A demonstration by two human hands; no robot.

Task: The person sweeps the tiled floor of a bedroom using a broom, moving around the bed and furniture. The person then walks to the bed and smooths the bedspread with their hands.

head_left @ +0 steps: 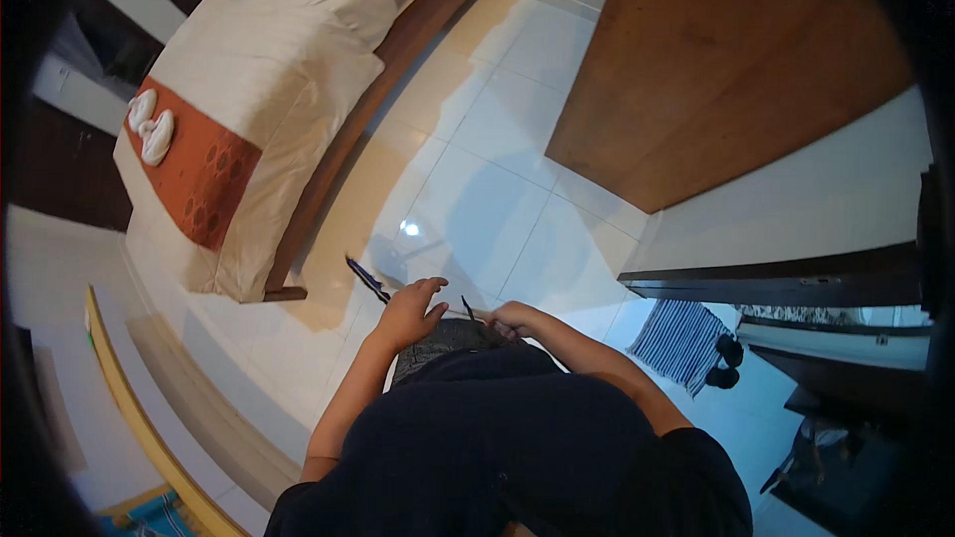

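Note:
My left hand (406, 314) is held in front of my waist, fingers stretched out and thumb apart. Just beyond it a slim dark blue stick-like thing (367, 278) slants out over the floor; whether the hand touches it is hidden. My right hand (511, 320) has its fingers curled closed at waist height. A thin dark piece (468, 307) stands up beside its fingertips, and a pale narrow strip runs between the two hands. What the right hand grips is too small to make out.
A bed (328, 30) with a wooden frame, orange runner (204, 174) and folded white towels (151, 128) stands ahead left. A large brown wooden panel (726, 60) is ahead right. A striped mat (678, 345) with black slippers (725, 362) lies right, by a doorway. White tiles cover the floor.

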